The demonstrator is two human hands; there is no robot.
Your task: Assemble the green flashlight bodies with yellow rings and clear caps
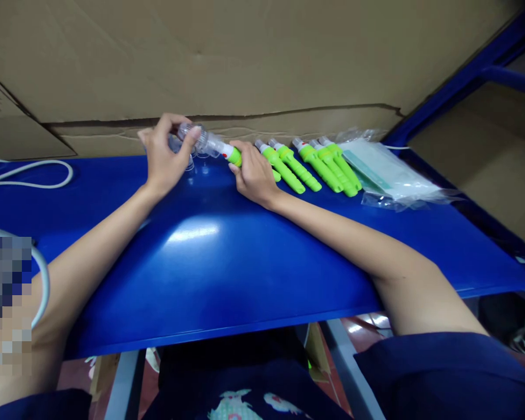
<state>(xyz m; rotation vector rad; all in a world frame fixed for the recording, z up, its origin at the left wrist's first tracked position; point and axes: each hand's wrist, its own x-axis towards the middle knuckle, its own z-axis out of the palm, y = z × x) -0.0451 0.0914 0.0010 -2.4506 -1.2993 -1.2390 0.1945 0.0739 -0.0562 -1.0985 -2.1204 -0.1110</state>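
My right hand (257,178) is wrapped round a bright green toy wand handle (233,154) with a white collar and a red button. At the handle's upper end is a ribbed transparent plastic head (206,142), which my left hand (163,158) grips between thumb and fingers. The head and handle are in line, tilted up to the left; whether they are fully joined I cannot tell. Below my left fingers, other transparent plastic pieces (189,165) rest on the blue table. Right of my right hand lie several similar green handles (327,167) with transparent tips, side by side.
A transparent bag with pale flat contents (389,169) lies right of the handles. Cardboard (227,64) stands behind the blue table (227,268), with a blue metal frame (459,76) at the right. A white cable (52,163) loops at the left, near a blurred-out patch.
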